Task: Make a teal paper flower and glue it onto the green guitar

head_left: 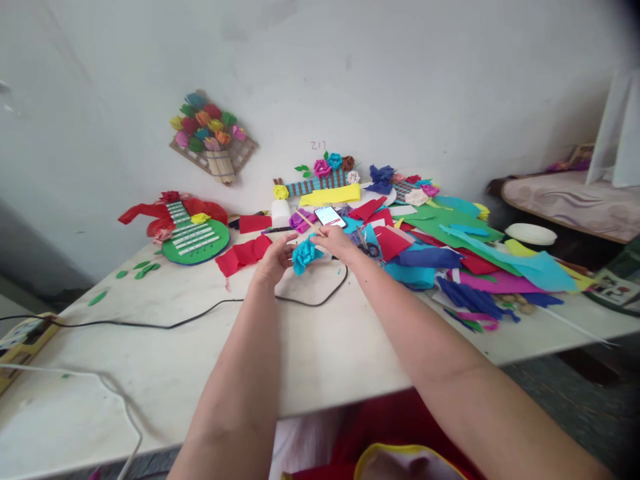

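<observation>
Between my two hands is a bright blue crepe-paper flower (304, 256) with ruffled petals, held just above the table. My left hand (277, 259) is at its left side, fingers curled against the petals; their tips are partly hidden. A thin wooden stick (309, 221) is pinched in my right hand (336, 243), pointing up and to the left. The fingers of that hand also come down close over the flower's upper right edge. Just beyond my hands lies a phone (329, 217) with a lit screen. Scissors (369, 249) rest right of my right hand.
Red paper strips (243, 255) lie to the left, near a green guitar-shaped craft (196, 241). Coloured paper sheets (465, 230) pile up on the right. A black cable (200, 312) crosses the table (320, 353). Flower-decorated crafts (320, 183) lean on the wall.
</observation>
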Tool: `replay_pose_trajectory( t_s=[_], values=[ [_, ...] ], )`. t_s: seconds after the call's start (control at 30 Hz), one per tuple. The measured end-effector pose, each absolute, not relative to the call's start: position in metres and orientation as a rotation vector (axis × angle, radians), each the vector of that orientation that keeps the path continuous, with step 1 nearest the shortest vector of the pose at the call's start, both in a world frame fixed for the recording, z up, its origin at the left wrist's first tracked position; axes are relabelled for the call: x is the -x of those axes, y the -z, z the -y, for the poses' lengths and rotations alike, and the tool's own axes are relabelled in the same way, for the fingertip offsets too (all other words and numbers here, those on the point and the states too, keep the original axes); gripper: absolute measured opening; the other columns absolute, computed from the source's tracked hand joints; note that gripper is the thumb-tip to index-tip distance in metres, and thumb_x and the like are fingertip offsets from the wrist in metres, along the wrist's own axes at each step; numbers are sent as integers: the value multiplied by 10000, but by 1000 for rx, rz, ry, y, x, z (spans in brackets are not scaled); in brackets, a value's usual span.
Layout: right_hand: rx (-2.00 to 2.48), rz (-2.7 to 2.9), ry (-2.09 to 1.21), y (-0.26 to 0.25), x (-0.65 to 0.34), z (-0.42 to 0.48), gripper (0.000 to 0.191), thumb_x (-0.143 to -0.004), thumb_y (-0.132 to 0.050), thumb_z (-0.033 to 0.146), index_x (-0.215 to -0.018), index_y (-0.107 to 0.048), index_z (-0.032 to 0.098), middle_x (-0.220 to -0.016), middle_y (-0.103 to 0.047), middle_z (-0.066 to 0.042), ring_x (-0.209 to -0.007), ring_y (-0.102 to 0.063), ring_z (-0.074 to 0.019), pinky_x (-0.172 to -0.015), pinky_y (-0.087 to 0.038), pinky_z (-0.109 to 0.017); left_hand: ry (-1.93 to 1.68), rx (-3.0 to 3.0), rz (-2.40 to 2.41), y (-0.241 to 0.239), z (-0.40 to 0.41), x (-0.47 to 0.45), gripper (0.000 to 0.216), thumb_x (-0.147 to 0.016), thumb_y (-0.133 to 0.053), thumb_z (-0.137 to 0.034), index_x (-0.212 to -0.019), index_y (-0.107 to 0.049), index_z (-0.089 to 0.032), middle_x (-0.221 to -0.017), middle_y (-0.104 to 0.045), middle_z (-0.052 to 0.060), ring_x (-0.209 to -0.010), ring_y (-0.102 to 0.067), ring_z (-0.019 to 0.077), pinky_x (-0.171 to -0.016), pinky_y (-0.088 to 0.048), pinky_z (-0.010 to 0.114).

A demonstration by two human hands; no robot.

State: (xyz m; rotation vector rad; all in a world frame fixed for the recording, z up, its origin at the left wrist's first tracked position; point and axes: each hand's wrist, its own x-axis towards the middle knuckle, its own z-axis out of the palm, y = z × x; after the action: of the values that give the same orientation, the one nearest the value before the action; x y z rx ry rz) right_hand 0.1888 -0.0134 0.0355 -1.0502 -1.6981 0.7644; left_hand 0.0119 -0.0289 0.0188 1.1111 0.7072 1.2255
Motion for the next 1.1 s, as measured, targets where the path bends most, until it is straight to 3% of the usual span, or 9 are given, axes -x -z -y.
replay_pose_trajectory(
  t_s=[0.2,0.43,0.7,0.87,1.0,1.1],
  values=[
    [1027,1763,-852,-37,-185,17,270,-586,-592,365,-514,-421,169,-486,-335,72,-498,-325,-66,-474,-232,-211,-1205,-1225,-781,-15,27,-15,376,-576,-741,-323,-889,-655,-133,-702,-643,42,-571,-589,136,-490,-437,226],
    [1031,1771,-873,-36,-183,16,330,-581,-588,363,-501,-319,190,-486,-292,77,-511,-312,-65,-487,-234,-210,-1177,-1263,-856,-16,28,-17,240,-578,-732,-299,-722,-653,-124,-586,-601,23,-489,-541,113,-443,-398,217],
    [970,1813,-872,-33,-183,15,249,-612,-594,358,-557,-448,163,-522,-391,62,-538,-381,-82,-514,-298,-216,-1197,-1230,-921,-18,27,-22,132,-555,-697,-218,-566,-594,-136,-460,-525,-5,-393,-458,87,-390,-344,208],
    [952,1877,-788,-40,-186,19,347,-762,-492,463,-693,-584,136,-521,-435,42,-533,-416,-95,-536,-335,-224,-1296,-1176,-924,-17,27,-21,118,-546,-685,-200,-552,-583,-142,-447,-532,-4,-383,-464,93,-371,-315,209],
    [924,1935,-716,-40,-189,17,391,-834,-409,449,-854,-639,134,-521,-459,34,-560,-457,-111,-588,-365,-228,-1349,-1152,-928,-16,24,-19,108,-550,-674,-192,-545,-575,-149,-437,-526,-8,-376,-458,94,-364,-303,212],
    [921,1994,-615,-38,-191,13,352,-827,-434,414,-798,-653,140,-546,-482,24,-587,-464,-116,-604,-359,-231,-1366,-1157,-924,-15,23,-18,119,-554,-676,-207,-539,-571,-152,-433,-521,-11,-372,-450,91,-362,-300,212]
  ],
)
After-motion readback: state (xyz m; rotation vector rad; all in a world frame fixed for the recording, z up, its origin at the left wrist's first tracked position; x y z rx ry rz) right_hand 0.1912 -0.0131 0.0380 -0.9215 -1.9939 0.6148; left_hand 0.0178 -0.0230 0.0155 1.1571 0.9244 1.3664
